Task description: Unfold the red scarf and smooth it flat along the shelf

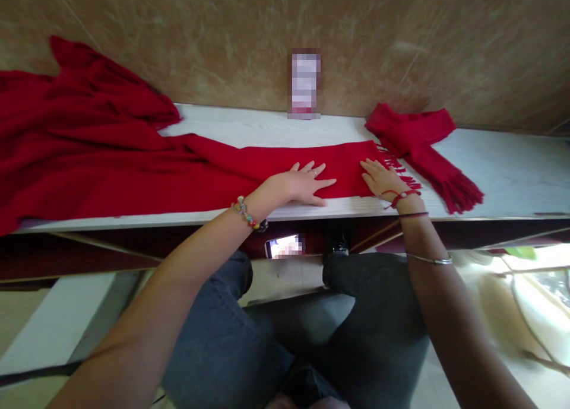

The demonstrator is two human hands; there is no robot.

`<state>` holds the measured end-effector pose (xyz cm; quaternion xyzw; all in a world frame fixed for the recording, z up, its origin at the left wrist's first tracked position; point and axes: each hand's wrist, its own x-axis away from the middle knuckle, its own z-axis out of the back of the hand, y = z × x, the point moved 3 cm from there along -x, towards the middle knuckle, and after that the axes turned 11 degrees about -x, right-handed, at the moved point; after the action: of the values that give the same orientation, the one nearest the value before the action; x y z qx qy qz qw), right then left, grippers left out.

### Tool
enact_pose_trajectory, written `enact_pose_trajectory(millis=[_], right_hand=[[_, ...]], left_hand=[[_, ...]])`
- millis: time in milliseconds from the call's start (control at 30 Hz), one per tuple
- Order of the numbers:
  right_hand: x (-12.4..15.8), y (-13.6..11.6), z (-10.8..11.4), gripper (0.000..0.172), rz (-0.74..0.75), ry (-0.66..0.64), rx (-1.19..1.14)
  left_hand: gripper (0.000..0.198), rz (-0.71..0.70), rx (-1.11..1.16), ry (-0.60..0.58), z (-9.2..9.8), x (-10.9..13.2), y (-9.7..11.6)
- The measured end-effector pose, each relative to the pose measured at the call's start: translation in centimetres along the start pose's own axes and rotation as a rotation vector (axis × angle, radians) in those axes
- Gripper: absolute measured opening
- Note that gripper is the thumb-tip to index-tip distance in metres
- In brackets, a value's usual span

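Note:
A long red scarf (178,177) lies along the white bench top, bunched and wrinkled at the left and flat toward its fringed right end. My left hand (307,182) rests on the flat part with its fingers spread. Near the fringe, my right hand (378,176) lies palm down on the cloth, fingers extended. Neither hand grips the fabric. To the right, a second red scarf (423,148) with a fringed end is folded across itself, close to the first scarf's fringe.
A blurred card or packet (304,83) stands at the back edge against the brown marbled wall (200,35). Below the white surface (512,171), a lit phone (285,246) lies on a dark red shelf. My legs are under the front edge.

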<state>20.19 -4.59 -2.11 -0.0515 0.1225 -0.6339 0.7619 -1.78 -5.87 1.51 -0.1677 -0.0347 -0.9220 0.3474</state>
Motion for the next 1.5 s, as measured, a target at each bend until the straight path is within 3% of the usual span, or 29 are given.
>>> enact_pose_trajectory(millis=[100, 167, 300, 400, 500, 700, 833, 1100, 1333, 1500], right_hand=[[-0.5, -1.2, 0.1, 0.047, 0.027, 0.066, -0.039], [-0.8, -3.1, -0.2, 0.047, 0.120, 0.086, -0.095], [-0.7, -7.0, -2.0, 0.047, 0.321, -0.043, -0.143], [-0.4, -8.1, -3.3, 0.046, 0.384, -0.117, -0.119], [-0.3, -7.7, -3.6, 0.045, 0.408, -0.093, -0.133], [-0.1, -7.7, -2.2, 0.046, 0.486, -0.059, -0.293], [0.3, -9.3, -1.9, 0.048, 0.594, -0.147, -0.326], [-0.1, -9.8, -2.3, 0.046, 0.588, -0.244, -0.246], [0.4, -9.1, -1.2, 0.048, 0.607, -0.164, -0.295], [1.2, -5.8, 0.4, 0.051, 0.580, -0.037, -0.285]], left_hand=[[0.060, 0.058, -0.070, -0.002, -0.9, 2.4, -1.3], [0.052, 0.085, -0.123, 0.058, -1.7, 3.9, -2.1], [0.043, 0.133, -0.223, 0.262, -3.3, 6.3, -3.0], [0.039, 0.184, -0.273, 0.368, -3.7, 7.2, -3.3], [0.038, 0.173, -0.250, 0.405, -3.7, 7.4, -3.4], [0.064, 0.087, -0.207, 0.329, -3.8, 6.7, -3.6], [0.049, 0.103, -0.269, 0.349, -3.2, 6.5, -3.7], [0.026, 0.176, -0.281, 0.377, -3.3, 8.0, -5.2], [0.030, 0.309, -0.175, 0.431, -4.7, 9.5, -6.7], [0.041, 0.302, -0.233, 0.494, -4.1, 8.5, -5.9]])
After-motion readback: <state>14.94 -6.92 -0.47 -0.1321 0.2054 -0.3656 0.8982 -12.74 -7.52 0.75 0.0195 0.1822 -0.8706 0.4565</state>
